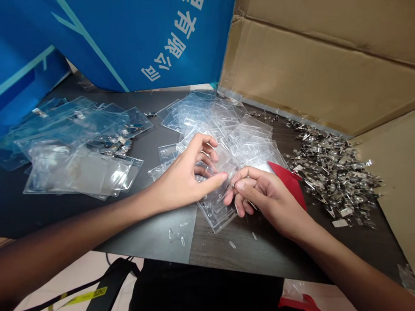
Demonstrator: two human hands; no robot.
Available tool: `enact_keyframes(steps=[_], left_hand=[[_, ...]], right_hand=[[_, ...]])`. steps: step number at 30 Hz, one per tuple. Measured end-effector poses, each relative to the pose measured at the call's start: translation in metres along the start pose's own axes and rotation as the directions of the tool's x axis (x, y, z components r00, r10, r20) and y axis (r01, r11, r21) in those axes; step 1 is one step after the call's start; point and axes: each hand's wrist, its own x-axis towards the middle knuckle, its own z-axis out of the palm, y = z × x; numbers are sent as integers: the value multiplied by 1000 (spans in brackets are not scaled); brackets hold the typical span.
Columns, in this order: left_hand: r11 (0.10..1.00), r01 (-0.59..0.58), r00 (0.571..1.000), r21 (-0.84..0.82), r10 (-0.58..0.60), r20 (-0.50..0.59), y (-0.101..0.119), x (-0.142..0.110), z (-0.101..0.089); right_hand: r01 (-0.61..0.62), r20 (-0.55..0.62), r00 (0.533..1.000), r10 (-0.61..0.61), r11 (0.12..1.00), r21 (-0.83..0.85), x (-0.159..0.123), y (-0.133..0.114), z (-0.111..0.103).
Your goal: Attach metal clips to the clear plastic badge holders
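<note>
My left hand [189, 175] pinches the edge of a clear plastic badge holder [217, 206] that lies on top of a pile of clear badge holders [227, 126] at the table's middle. My right hand [262, 194] is curled just right of it, thumb and forefinger pressed together on a small metal clip at the holder's edge. The fingertips of both hands almost touch over the holder.
A heap of metal clips [335, 171] lies to the right. Another spread of badge holders with clips [76, 144] lies at the left. A red object [289, 181] shows behind my right hand. Blue board [133, 33] and cardboard [328, 59] stand behind the dark table [156, 233].
</note>
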Motion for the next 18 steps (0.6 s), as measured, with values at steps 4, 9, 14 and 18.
enact_keyframes(steps=[4,9,14,18], left_hand=[[1000,-16,1000,-6,16,11,3,0,1],[1000,-22,1000,3,22,-4,3,0,1],[999,-30,999,24,31,-8,3,-1,2],[999,-35,999,38,35,-1,3,-2,3]], right_hand=[[8,1,1000,-8,1000,1,0,1,0],[20,20,1000,-20,999,-28,0,1,1],[22,15,1000,-21,998,-67,-2,2,5],[26,-1,1000,-26,996,-89,-4,1,7]])
